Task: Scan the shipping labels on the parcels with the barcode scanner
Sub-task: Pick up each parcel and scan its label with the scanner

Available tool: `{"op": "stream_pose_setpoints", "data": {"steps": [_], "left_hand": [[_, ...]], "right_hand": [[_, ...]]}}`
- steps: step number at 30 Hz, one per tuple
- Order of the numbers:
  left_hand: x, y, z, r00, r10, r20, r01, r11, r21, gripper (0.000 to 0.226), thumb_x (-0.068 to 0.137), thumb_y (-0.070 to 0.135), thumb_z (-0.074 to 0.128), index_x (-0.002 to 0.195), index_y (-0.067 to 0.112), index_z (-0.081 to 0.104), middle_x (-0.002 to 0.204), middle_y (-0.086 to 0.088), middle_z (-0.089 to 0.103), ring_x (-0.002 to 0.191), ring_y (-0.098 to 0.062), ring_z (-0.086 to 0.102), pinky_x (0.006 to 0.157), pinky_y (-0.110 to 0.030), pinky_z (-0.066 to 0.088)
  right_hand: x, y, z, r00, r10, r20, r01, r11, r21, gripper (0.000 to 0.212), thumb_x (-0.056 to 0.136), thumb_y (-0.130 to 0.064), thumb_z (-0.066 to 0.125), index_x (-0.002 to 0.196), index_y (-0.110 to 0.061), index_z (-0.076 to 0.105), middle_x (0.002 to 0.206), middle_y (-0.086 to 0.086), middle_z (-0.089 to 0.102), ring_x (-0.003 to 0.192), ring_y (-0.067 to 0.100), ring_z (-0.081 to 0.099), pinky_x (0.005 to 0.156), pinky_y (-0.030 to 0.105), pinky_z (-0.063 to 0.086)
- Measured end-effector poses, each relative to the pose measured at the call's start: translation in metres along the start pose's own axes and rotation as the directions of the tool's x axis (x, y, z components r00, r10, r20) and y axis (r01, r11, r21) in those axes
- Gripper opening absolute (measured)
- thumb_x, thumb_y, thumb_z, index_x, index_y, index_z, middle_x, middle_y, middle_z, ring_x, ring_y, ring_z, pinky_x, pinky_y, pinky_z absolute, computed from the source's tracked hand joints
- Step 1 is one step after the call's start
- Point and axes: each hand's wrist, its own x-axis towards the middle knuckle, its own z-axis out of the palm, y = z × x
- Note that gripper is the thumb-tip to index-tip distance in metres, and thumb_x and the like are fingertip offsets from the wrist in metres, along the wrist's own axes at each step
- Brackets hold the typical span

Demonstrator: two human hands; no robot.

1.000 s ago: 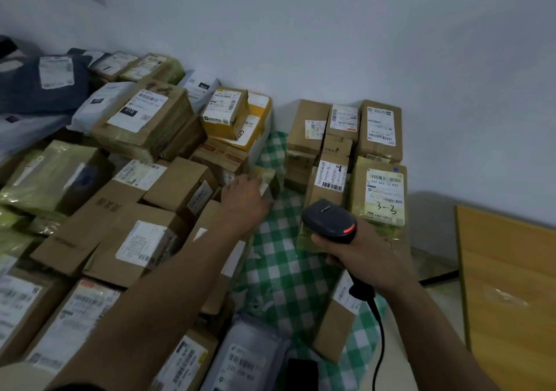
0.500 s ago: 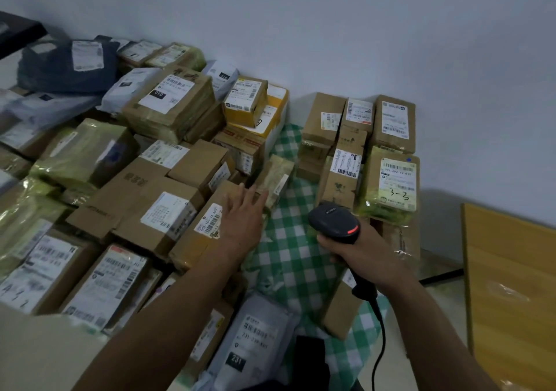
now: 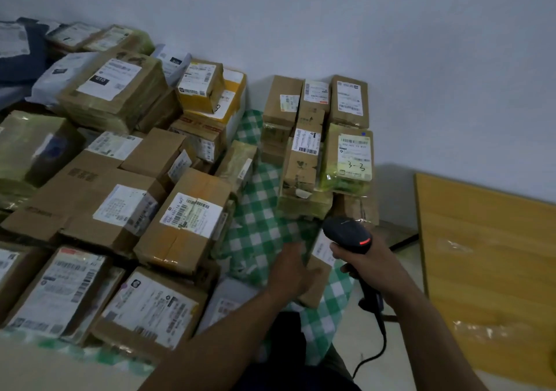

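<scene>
Many labelled cardboard parcels cover a green checked cloth (image 3: 261,228). My right hand (image 3: 365,265) grips a black corded barcode scanner (image 3: 349,234) with a red trigger, its head aimed up and left over the cloth. Just left of the scanner, my left hand (image 3: 290,273) rests on a small brown parcel (image 3: 316,282) with a white label at the cloth's near right edge; its fingers lie across the box. A box with a white barcode label (image 3: 191,214) lies to the left. A yellow-wrapped parcel marked "3-3" (image 3: 350,157) stands near the wall.
Stacked parcels fill the left side up to the white wall (image 3: 301,14). A wooden board (image 3: 487,270) lies on the right. The scanner's black cable (image 3: 380,339) hangs down beside my right forearm. A grey poly mailer (image 3: 228,303) lies under my left arm.
My left hand has left the parcels in the middle and come back right and down onto the small brown parcel beside the scanner. The scanner has shifted slightly toward me.
</scene>
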Motion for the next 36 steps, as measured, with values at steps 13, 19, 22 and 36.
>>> {"op": "stream_pose_setpoints", "data": {"steps": [13, 19, 22, 36], "left_hand": [[-0.01, 0.001, -0.005, 0.999, -0.013, 0.029, 0.009, 0.991, 0.134, 0.076, 0.083, 0.033, 0.074, 0.153, 0.035, 0.045, 0.15, 0.004, 0.051, 0.129, -0.02, 0.056, 0.104, -0.034, 0.048], [-0.039, -0.01, -0.085, 0.99, -0.067, 0.127, 0.081, 0.991, -0.106, 0.041, 0.1, 0.022, 0.067, 0.141, 0.022, 0.063, 0.131, 0.002, 0.065, 0.121, -0.014, 0.06, 0.079, -0.002, 0.043], [-0.059, -0.013, -0.128, 0.988, -0.065, 0.137, 0.094, 0.972, -0.215, 0.04, 0.1, 0.014, 0.064, 0.14, 0.022, 0.064, 0.133, -0.002, 0.068, 0.121, -0.019, 0.065, 0.1, -0.023, 0.05], [-0.094, 0.013, -0.177, 0.978, 0.094, -0.186, -0.153, 0.93, -0.334, 0.05, 0.077, 0.047, 0.086, 0.125, 0.049, 0.07, 0.123, 0.016, 0.072, 0.102, -0.005, 0.072, 0.092, -0.039, 0.061]], "right_hand": [[-0.007, 0.026, -0.009, 0.997, 0.066, -0.05, -0.065, 0.998, 0.023, 0.024, 0.089, -0.028, 0.082, 0.108, -0.019, 0.07, 0.091, 0.006, 0.076, 0.066, 0.014, 0.072, 0.065, 0.029, 0.055], [-0.006, 0.023, 0.002, 0.998, 0.024, -0.054, -0.024, 1.0, -0.004, 0.028, 0.09, -0.032, 0.081, 0.112, -0.021, 0.068, 0.087, -0.001, 0.073, 0.068, 0.013, 0.074, 0.063, 0.028, 0.053], [-0.005, 0.018, 0.012, 0.997, -0.012, -0.081, 0.013, 1.0, 0.018, 0.04, 0.088, -0.035, 0.082, 0.122, -0.028, 0.064, 0.1, -0.003, 0.076, 0.078, 0.014, 0.077, 0.069, 0.032, 0.056], [-0.022, -0.046, 0.017, 0.955, -0.296, -0.031, 0.293, 0.953, -0.081, 0.045, 0.087, -0.039, 0.082, 0.126, -0.035, 0.062, 0.096, -0.008, 0.077, 0.086, 0.011, 0.075, 0.08, 0.038, 0.06]]}}
